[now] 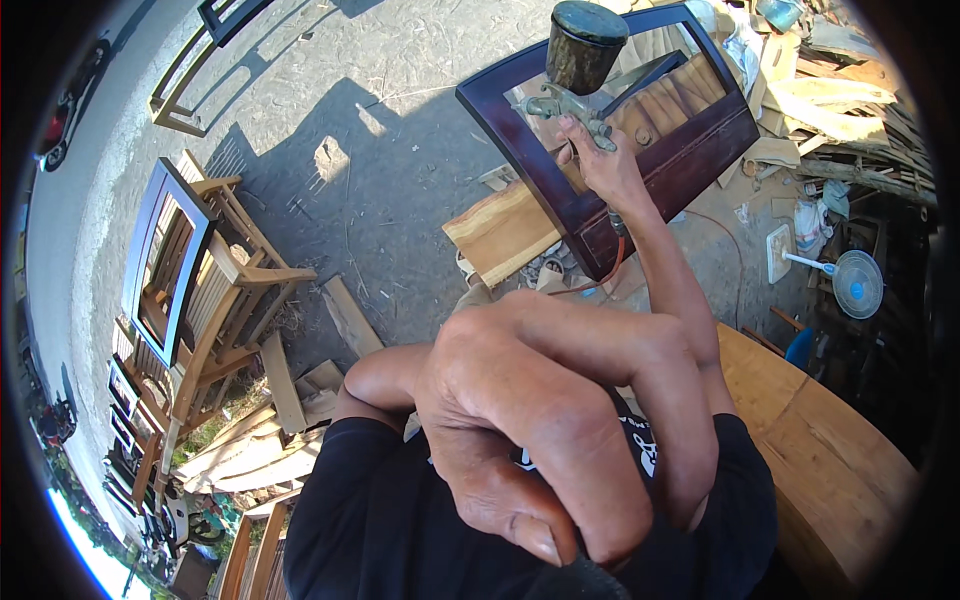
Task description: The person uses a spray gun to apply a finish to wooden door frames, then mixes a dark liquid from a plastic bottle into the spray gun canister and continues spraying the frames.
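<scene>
My right hand (612,170) reaches forward, its fingers wrapped round the handle of a metal spray gun (568,104). A dark, stained cup with a lid (580,62) sits on top of the gun, and an orange hose (619,252) hangs below the hand. Beyond and beneath the gun is a glossy dark red-brown wooden frame (692,160), tilted, with a solid lower panel. Very near the camera, my left hand (560,420) is closed, thumb and fingers curled together at the lower edge. A dark thing shows at its fingertips, too little of it to name.
A light wood board (505,232) lies by my feet. To the left, a dark frame (203,240) leans on a slatted wooden bench (235,275). Scrap wood (835,110) and a white fan (857,284) are at right, above a wooden tabletop (810,410). A motorcycle (72,110) is on the road.
</scene>
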Demonstrator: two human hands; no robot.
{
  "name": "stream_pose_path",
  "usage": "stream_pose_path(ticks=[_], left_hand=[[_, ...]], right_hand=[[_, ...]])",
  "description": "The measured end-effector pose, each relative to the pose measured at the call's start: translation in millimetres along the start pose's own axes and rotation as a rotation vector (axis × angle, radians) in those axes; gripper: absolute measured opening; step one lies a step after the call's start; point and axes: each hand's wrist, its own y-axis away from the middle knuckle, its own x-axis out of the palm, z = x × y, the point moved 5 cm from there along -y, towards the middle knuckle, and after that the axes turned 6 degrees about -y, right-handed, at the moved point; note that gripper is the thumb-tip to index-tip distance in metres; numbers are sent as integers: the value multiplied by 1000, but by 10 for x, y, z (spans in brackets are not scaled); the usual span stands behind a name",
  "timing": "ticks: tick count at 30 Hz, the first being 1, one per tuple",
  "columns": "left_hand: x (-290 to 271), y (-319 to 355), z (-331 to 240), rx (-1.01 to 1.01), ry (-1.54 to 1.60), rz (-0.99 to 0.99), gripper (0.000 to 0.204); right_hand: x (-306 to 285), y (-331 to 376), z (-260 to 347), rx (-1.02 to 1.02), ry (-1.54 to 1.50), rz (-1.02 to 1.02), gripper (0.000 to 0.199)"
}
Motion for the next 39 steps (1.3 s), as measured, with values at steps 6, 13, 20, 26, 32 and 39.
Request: stream_pose_path(ticks=[6,13,20,26,32,39], left_hand=[[-674,651,197,-268,-428,-256,36],[-1740,2312,187,-674,-918,-821,33],[-1590,4102,709,-1179,-993,-982,39],[-1101,5032,1647,-1704,-927,-969,72],[-873,4866,2265,-1894,-573,-1100,99],[-697,4743,2568,-1824,-658,-1158,100]], right_hand=[[-14,-202,-11,-19,113,-43,52],[-758,-639,-203,-31,199,-194,60],[-1622,-1153,-252,-34,192,-259,60],[-2287,-1731,-387,-42,234,-278,68],[-3070,-2351,-676,-24,292,-324,71],[-3788,-2955,-795,-60,308,-391,74]])
